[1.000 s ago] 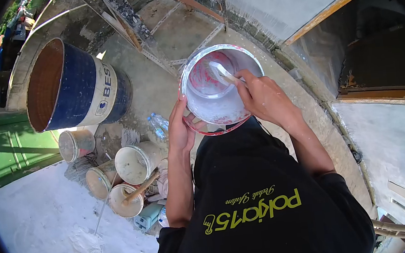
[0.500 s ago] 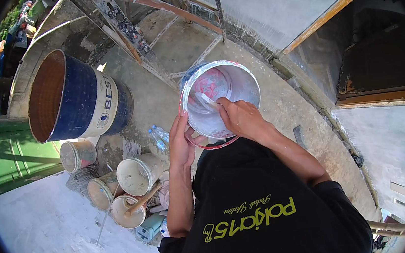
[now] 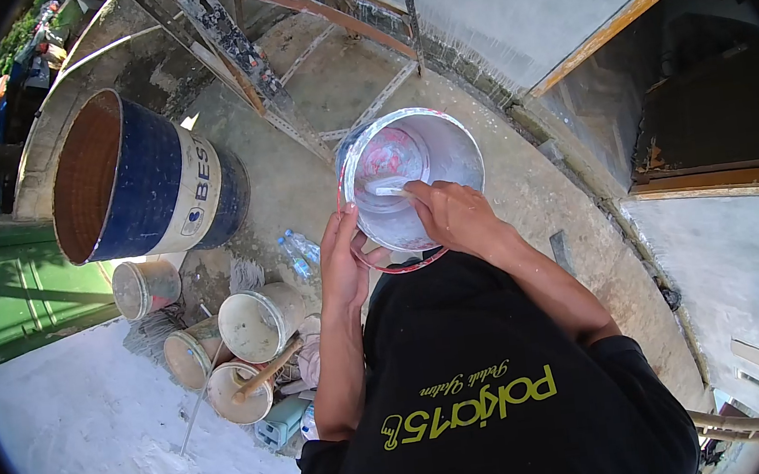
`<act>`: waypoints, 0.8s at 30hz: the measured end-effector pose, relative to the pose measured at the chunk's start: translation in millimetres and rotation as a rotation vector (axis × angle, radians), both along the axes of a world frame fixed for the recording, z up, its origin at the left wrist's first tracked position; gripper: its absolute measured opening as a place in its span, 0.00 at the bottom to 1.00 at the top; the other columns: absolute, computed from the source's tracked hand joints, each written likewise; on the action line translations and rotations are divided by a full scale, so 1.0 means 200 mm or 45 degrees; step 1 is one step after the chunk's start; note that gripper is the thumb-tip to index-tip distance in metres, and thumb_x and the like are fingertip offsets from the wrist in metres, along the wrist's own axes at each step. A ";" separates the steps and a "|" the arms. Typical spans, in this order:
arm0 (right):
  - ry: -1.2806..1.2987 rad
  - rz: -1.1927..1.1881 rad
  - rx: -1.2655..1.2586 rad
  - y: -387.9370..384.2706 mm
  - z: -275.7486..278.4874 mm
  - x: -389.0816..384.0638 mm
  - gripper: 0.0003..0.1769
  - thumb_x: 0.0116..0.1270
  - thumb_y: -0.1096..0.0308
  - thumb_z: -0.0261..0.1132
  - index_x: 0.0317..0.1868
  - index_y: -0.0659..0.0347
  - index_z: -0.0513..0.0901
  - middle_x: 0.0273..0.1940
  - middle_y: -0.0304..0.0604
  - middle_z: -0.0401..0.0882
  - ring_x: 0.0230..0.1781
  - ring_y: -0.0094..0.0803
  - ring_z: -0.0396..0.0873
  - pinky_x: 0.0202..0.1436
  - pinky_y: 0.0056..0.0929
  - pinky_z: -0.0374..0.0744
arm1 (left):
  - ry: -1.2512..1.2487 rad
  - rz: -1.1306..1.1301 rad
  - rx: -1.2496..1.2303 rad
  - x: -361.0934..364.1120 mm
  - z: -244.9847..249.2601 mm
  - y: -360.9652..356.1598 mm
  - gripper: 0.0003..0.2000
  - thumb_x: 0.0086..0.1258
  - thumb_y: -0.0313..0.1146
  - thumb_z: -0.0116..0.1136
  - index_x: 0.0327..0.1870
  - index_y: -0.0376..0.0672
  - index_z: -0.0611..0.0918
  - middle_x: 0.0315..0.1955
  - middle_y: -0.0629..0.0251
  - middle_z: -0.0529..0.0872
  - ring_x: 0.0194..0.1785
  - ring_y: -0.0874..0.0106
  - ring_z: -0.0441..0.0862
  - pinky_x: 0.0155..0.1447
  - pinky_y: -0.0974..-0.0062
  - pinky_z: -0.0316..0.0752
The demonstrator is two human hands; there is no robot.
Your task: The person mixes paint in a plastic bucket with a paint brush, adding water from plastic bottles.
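Your left hand [image 3: 343,255] is on the bucket [image 3: 449,151], at the bucket's 8 o'clock. Palm flat on the outer wall, fingers [image 3: 348,225] curled up to the red-edged rim, thumb under the base edge. That's a firm hold, not a loose touch.

Your right hand [image 3: 453,215] comes in over the rim at the bucket's 5 o'clock. Fingers closed tight round the handle of a white-coated tool [image 3: 386,190]. Brush or scraper: can't tell, it's caked. The tool's working end points to 9 o'clock from your knuckles and lies against the inner wall, down inside the bucket. The handle end is hidden in your fist.

The bucket is off the ground, tilted with its mouth up towards you, at 12 o'clock from your chest. Inside is white with pink-red smears on the far wall.

Below, on the concrete:
- blue drum [image 3: 151,173] at 9 o'clock from the bucket, well apart, on its side
- water bottles [image 3: 298,250] just left of your left wrist
- cluster of small pails [image 3: 254,322] at 7 o'clock, one with a stick in it
- metal frame [image 3: 240,53] at 11 o'clock
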State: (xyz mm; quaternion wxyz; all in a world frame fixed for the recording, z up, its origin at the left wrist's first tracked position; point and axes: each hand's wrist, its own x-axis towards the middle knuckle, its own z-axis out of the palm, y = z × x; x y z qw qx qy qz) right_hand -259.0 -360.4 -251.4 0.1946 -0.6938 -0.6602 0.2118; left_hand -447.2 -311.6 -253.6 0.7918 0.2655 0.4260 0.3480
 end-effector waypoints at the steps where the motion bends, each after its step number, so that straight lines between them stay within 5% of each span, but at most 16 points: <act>1: 0.001 -0.008 0.012 0.01 0.02 0.02 0.15 0.71 0.67 0.55 0.54 0.63 0.79 0.32 0.59 0.83 0.32 0.57 0.84 0.37 0.51 0.82 | 0.000 0.008 0.003 -0.01 0.00 -0.01 0.22 0.78 0.43 0.50 0.65 0.38 0.71 0.60 0.56 0.75 0.62 0.57 0.77 0.54 0.54 0.86; 5: -0.120 -0.140 0.044 0.06 0.08 0.05 0.14 0.71 0.68 0.57 0.54 0.61 0.81 0.33 0.58 0.83 0.33 0.56 0.84 0.36 0.52 0.81 | 0.018 0.019 0.049 -0.02 0.00 -0.02 0.20 0.78 0.42 0.50 0.62 0.38 0.73 0.59 0.57 0.77 0.62 0.59 0.77 0.52 0.54 0.86; 8: -0.221 -0.101 0.008 0.06 0.01 0.03 0.16 0.71 0.68 0.57 0.55 0.61 0.81 0.33 0.57 0.83 0.33 0.55 0.84 0.37 0.50 0.81 | 0.010 0.028 0.053 -0.02 0.05 -0.02 0.16 0.77 0.43 0.53 0.56 0.42 0.76 0.51 0.63 0.82 0.56 0.71 0.80 0.50 0.63 0.86; 16: 0.034 0.083 -0.008 0.03 -0.07 -0.03 0.17 0.72 0.64 0.57 0.55 0.64 0.80 0.27 0.58 0.82 0.31 0.52 0.85 0.39 0.48 0.81 | 0.019 0.051 0.072 -0.06 0.02 -0.01 0.16 0.77 0.42 0.52 0.57 0.40 0.76 0.52 0.61 0.82 0.58 0.70 0.80 0.50 0.61 0.86; 21: 0.311 -0.100 -0.158 0.06 0.26 0.02 0.14 0.72 0.64 0.58 0.50 0.65 0.80 0.21 0.56 0.80 0.27 0.52 0.84 0.35 0.45 0.79 | -0.013 0.102 0.068 -0.11 0.00 -0.02 0.19 0.78 0.42 0.49 0.61 0.39 0.73 0.57 0.57 0.79 0.59 0.61 0.80 0.53 0.55 0.86; 24: 0.432 -0.275 -0.319 0.06 0.38 0.07 0.15 0.74 0.61 0.59 0.50 0.65 0.78 0.16 0.52 0.77 0.19 0.43 0.80 0.30 0.40 0.75 | -0.015 0.145 0.061 -0.16 -0.01 -0.03 0.17 0.78 0.40 0.51 0.59 0.38 0.73 0.57 0.56 0.78 0.58 0.61 0.81 0.53 0.54 0.86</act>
